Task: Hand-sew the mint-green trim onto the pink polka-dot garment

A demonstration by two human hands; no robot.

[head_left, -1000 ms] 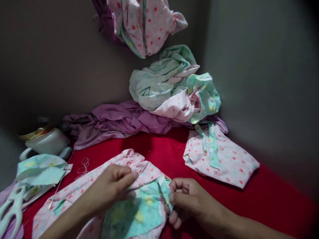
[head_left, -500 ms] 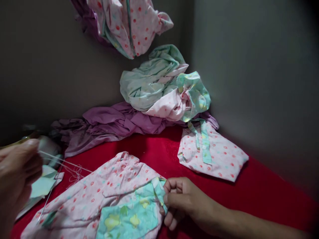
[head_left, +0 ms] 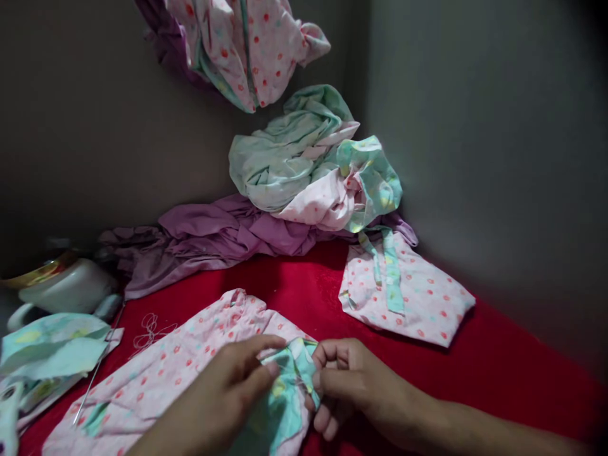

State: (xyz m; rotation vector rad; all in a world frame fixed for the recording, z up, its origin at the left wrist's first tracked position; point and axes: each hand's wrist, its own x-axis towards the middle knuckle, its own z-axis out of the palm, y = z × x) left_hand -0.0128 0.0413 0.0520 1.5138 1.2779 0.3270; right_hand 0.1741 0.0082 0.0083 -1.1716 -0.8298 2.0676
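A pink cloth garment (head_left: 185, 354) with red dots lies in front of me, with a teal floral patch (head_left: 280, 405) on it. My right hand (head_left: 342, 386) pinches the garment's teal edge at its right corner. My left hand (head_left: 232, 380) rests over the patch; its thumb and index finger are apart and touch the cloth near that edge. Its other fingers are hidden, and I cannot make out a needle. Fine thread seems to run along the patch between my hands. Loose white thread (head_left: 151, 332) lies curled beside the garment.
A folded dotted cloth (head_left: 408, 291) lies right on the red surface (head_left: 513, 373). Behind are purple cloth (head_left: 228, 228) and a pale green bundle (head_left: 289, 158). Dotted cloth (head_left: 266, 50) hangs above. At left are a white cup (head_left: 71, 285), teal scraps (head_left: 57, 348) and a thin metal rod (head_left: 95, 373).
My left hand has come from the far left, where it held white thread drawn taut, to the teal patch beside my right hand. My right hand keeps its place on the edge.
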